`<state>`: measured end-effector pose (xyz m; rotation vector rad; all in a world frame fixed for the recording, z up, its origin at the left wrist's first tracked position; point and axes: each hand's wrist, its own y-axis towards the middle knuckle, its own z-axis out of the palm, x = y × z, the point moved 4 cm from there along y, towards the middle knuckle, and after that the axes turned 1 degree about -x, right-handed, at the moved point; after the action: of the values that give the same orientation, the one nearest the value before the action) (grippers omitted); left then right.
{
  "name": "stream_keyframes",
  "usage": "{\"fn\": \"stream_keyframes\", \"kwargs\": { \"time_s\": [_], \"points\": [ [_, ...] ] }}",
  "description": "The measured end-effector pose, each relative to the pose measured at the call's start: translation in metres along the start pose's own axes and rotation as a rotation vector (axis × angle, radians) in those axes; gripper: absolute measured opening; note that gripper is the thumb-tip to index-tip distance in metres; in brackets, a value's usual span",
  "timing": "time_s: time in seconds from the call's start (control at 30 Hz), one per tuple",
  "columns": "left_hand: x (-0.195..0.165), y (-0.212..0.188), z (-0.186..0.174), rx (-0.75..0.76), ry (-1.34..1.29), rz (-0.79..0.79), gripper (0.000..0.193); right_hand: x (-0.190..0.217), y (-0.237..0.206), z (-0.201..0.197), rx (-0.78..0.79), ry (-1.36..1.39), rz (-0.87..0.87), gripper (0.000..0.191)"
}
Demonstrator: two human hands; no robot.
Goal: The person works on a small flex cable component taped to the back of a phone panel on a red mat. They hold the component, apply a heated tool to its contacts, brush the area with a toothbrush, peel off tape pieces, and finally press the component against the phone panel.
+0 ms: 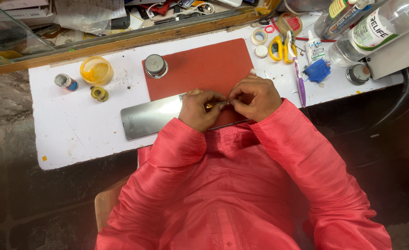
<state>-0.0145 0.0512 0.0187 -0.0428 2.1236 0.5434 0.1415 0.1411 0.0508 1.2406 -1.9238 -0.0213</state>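
Observation:
My left hand (199, 109) and my right hand (256, 96) meet over a grey flat phone-like slab (146, 118) that lies on the red mat (204, 65). Both hands pinch a thin metal tool or small part (226, 103) between their fingertips; what it is cannot be made out. My left hand rests on the slab's right end and hides it. Red sleeves cover both arms.
On the white worktop (74, 125) stand a yellow jar (96, 70), a small vial (66, 82), a small yellow cap (99, 93) and a metal weight (156, 65). At the right are yellow scissors (278, 47), tape rolls (259, 36), a purple tool (300, 83), bottles (376, 28).

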Motion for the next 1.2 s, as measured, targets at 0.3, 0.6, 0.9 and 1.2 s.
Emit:
{"fn": "stream_keyframes", "kwargs": {
  "time_s": [0.3, 0.6, 0.9, 1.2],
  "points": [
    [-0.002, 0.001, 0.001, 0.004, -0.009, -0.004, 0.012, -0.003, 0.002, 0.001, 0.065, -0.009, 0.049, 0.012],
    [-0.002, 0.001, 0.001, -0.004, -0.006, 0.001, 0.011, -0.004, 0.003, 0.002, 0.06, -0.052, 0.012, 0.012],
    [-0.002, 0.001, 0.0, 0.009, -0.035, -0.002, 0.011, -0.009, 0.002, 0.004, 0.046, -0.022, 0.038, 0.013],
    [-0.003, 0.001, 0.0, -0.003, -0.004, 0.001, 0.011, -0.019, 0.003, 0.007, 0.13, 0.125, 0.331, 0.015]
  ]
}}
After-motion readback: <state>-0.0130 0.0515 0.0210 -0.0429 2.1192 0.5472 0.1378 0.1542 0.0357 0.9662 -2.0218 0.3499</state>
